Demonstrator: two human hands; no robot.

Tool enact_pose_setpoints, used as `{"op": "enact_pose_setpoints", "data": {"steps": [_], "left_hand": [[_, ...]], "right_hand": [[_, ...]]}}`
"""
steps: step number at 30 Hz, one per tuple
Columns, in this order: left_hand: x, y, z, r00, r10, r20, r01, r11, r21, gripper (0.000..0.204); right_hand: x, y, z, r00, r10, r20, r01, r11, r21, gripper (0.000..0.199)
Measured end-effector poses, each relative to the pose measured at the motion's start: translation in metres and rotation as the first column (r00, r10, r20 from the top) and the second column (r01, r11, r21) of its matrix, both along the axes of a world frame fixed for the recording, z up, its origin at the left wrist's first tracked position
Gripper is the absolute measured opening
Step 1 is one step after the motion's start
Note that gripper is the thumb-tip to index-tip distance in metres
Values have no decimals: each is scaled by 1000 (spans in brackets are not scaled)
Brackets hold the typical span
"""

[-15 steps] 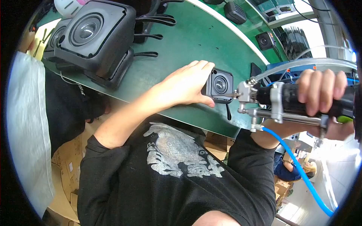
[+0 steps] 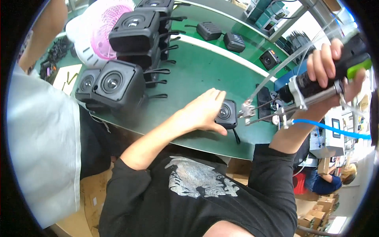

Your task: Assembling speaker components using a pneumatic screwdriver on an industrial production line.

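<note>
Left hand steadies 1 small black speaker on the green worktop; right hand, fist closed, grips the pneumatic screwdriver beside it, fastening apparently pending.

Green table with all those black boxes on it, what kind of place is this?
Probably a factory assembly line. Rows of matching black cube-shaped speakers stand on a long green work surface, the right hand holds a black powered screwdriver with a blue hose, and the left hand steadies one small black speaker.

Black speaker box on a green belt — blue hose, pink-and-white fan.
</note>
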State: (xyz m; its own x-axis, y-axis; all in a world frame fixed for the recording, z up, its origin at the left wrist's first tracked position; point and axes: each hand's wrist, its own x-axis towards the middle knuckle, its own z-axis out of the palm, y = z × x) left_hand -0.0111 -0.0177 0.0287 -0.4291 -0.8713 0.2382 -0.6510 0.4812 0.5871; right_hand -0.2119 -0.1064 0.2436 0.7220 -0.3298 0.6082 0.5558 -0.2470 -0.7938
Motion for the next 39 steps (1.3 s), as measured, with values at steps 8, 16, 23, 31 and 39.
{"op": "enact_pose_setpoints", "data": {"steps": [8,16,23,31,39], "left_hand": [[-49,-42,12,903,45,427,-75,996,52,109],[-85,-199,54,972,195,132,-159,957,-245,96],[-121,-391,29,958,279,-70,-287,942,-176,110],[-109,-435,2,916,283,284,-242,955,-172,128],[-86,-384,26,465,-18,885,510,823,-251,74]], "right_hand": [[-7,-36,-46,683,-723,99,727,686,-6,32],[-31,-57,-66,552,-827,108,833,544,-101,39],[-14,-33,-57,684,-707,180,729,662,-173,52],[-16,-25,-61,772,-617,153,633,767,-103,52],[-22,-25,-57,760,-630,161,649,749,-134,51]]}}
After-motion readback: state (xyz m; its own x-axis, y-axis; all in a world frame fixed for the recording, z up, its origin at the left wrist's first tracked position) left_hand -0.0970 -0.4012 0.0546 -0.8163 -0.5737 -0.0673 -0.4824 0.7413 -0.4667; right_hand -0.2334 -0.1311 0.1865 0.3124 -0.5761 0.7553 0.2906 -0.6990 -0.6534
